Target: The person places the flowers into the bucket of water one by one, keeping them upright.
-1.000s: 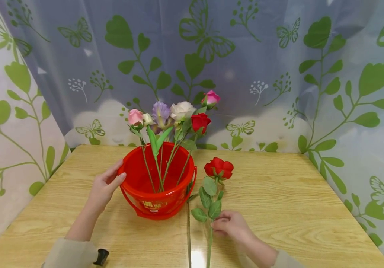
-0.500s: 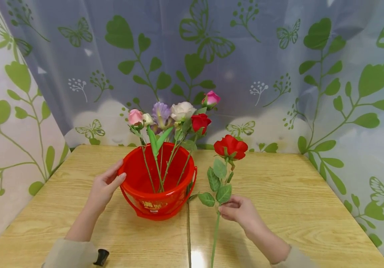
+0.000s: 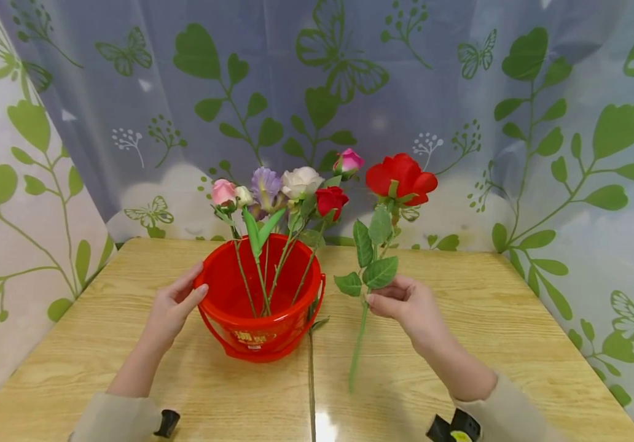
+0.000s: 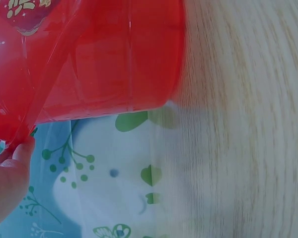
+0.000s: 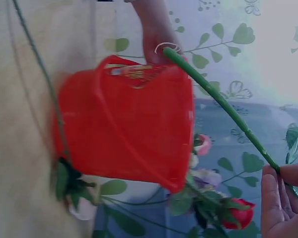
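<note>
My left hand (image 3: 170, 307) grips the left rim of a red bucket (image 3: 262, 334) standing on the table; in the left wrist view the thumb and fingers (image 4: 24, 151) close on its edge. Inside the bucket several artificial flowers lean, among them a pink rosebud (image 3: 223, 193), a purple iris (image 3: 265, 189), a white rose (image 3: 301, 183) and a smaller red rose (image 3: 330, 202). To the right of the bucket, my right hand (image 3: 411, 310) pinches the green stem of a large red rose (image 3: 401, 179) just below its leaves. That rose is raised, its stem (image 5: 223, 104) angled with the cut end low.
Beside the bucket another flower lies on the wooden table (image 3: 488, 319), its stem (image 5: 44, 74) and pale head (image 5: 84, 208) showing in the right wrist view. A patterned curtain (image 3: 416, 80) hangs behind the table.
My right hand has lifted the large red rose up and slightly rightward from low over the table, bringing its stem end into view. The left hand and bucket stay in place.
</note>
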Motion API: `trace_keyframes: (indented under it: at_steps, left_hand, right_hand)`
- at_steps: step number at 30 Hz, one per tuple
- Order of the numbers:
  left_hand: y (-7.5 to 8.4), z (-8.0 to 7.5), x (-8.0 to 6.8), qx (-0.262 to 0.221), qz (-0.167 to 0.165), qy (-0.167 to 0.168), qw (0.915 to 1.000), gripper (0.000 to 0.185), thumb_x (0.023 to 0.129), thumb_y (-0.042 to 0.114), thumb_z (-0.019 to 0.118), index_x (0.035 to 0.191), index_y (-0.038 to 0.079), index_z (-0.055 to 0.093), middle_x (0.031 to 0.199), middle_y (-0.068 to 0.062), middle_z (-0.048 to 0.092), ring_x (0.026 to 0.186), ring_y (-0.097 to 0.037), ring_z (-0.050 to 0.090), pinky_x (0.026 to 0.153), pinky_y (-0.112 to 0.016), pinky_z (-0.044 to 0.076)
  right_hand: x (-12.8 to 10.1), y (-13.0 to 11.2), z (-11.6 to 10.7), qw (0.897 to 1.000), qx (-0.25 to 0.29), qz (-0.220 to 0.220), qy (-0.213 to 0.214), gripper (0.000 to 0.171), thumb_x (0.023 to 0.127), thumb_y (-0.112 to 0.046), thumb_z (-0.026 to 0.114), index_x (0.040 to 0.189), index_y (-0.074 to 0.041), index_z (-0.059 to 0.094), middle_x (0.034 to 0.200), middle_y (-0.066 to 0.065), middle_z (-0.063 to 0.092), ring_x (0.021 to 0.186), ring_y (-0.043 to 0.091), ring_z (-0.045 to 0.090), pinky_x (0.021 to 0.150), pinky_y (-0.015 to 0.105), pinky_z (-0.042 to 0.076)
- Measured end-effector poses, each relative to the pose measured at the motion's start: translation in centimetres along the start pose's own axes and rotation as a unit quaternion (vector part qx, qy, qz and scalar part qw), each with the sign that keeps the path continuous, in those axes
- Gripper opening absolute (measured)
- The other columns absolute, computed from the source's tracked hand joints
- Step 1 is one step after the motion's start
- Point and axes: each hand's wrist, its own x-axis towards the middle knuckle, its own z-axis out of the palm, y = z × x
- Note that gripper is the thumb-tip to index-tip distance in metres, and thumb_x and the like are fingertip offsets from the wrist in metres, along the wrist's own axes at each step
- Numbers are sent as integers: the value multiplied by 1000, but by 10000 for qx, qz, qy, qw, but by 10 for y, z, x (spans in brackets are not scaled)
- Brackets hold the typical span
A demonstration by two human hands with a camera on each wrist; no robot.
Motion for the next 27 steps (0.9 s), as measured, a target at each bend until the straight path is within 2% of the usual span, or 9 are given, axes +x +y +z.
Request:
trace_keyframes:
  at_steps: [7,10,15,17,21,27]
  left_hand:
    - [2,0,-1,37,-52,-63,10000,48,89,8,53,130,-8,35,133,-22,35,118,-12,39,83,-11,39]
    - [2,0,-1,67,-98,-91,9999,48,89,10,53,131,-7,35,134,-21,35,119,-14,38,83,-11,38]
    - [2,-1,0,72,-129,-91,9998,49,89,10,53,131,-7,35,134,-21,35,120,-17,37,84,-11,38]
    - [2,-1,0,70,-148,-99,9998,49,89,10,53,131,-6,35,135,-20,34,121,-18,36,84,-11,38]
    - [2,-1,0,75,-188,-94,9998,49,89,11,53,132,-6,35,135,-20,35,121,-18,36,84,-11,38]
    - [2,-2,-1,110,-138,-82,9998,49,89,10,54,131,-7,36,134,-21,35,117,-9,38,85,-10,37]
  right_hand:
    - [16,-37,7,9981,194,-586,40,30,80,5,58,108,12,53,81,5,63,74,12,61,72,31,51]
    - [24,-51,13,9974,187,-683,120,27,80,4,58,105,11,54,81,5,63,73,15,62,74,32,51]
    - [39,-66,26,9957,339,-847,165,30,79,3,59,109,6,56,84,5,63,75,16,61,76,34,50]
    - [46,-70,33,9937,498,-988,182,33,79,5,59,112,6,56,84,6,63,75,14,61,75,35,50]
    - [60,-71,47,9899,698,-1202,266,31,78,7,59,110,8,57,84,10,63,77,21,61,73,35,51]
    - [77,-65,66,9905,506,-1249,266,27,79,5,60,106,5,59,89,16,62,84,30,59,72,32,51]
